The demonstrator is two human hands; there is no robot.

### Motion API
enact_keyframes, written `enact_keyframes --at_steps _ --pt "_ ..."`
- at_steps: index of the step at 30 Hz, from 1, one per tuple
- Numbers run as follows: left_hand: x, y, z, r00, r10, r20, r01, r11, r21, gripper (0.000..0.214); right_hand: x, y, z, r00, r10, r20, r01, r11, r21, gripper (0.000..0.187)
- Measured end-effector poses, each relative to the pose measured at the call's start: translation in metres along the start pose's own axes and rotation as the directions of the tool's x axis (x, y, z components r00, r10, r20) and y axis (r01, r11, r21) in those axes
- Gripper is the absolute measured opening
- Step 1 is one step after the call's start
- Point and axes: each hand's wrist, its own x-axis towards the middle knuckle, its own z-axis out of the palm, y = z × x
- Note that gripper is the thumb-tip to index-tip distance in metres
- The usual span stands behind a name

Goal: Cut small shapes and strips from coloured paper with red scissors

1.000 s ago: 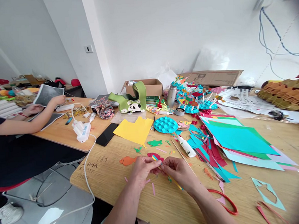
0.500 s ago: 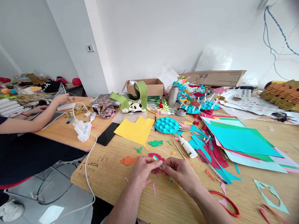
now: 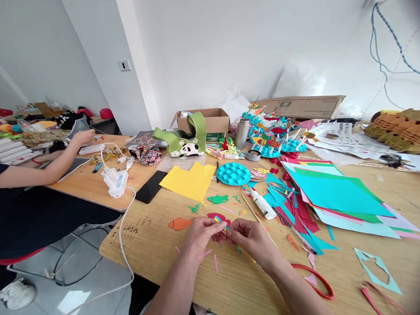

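Note:
My left hand [image 3: 204,237] pinches a small yellow-and-blue paper piece [image 3: 217,219] between thumb and fingers. Close beside it, my right hand [image 3: 248,236] has its fingertips closed at the same piece's lower end; the exact grip is partly hidden. Just behind the fingers lies a dark red paper fish [image 3: 211,215], partly covered. An orange paper fish [image 3: 179,223] rests left of my left hand, and a green paper fish [image 3: 217,199] lies farther back. Thin pink paper strips [image 3: 216,263] are scattered near my left wrist.
Right of my hands are a white glue bottle [image 3: 263,203], a thin wooden stick [image 3: 259,221] and orange-red scissors handles [image 3: 330,290]. Coloured sheets [image 3: 342,191] are piled beyond. A phone [image 3: 150,187] and white power strip [image 3: 115,182] stand left. Another person's arm [image 3: 61,160] works there.
My right fingertips have shifted slightly along the small paper piece, and a bit more of it shows between my hands. The view has moved a little.

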Motion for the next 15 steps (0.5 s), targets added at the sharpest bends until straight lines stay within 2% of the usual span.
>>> enact_keyframes --at_steps 8,15 --pt "0.0001 -0.0009 -0.0003 1.000 -0.002 -0.025 0.001 1.000 -0.002 0.028 0.0020 -0.0026 0.0001 1.000 -0.009 -0.004 0.009 1.000 0.013 0.027" --pt "-0.0011 0.0002 -0.0017 1.000 0.009 -0.004 -0.009 1.000 -0.004 0.027 0.0005 -0.0040 0.0010 1.000 -0.008 0.026 0.007 0.999 0.048 0.026"
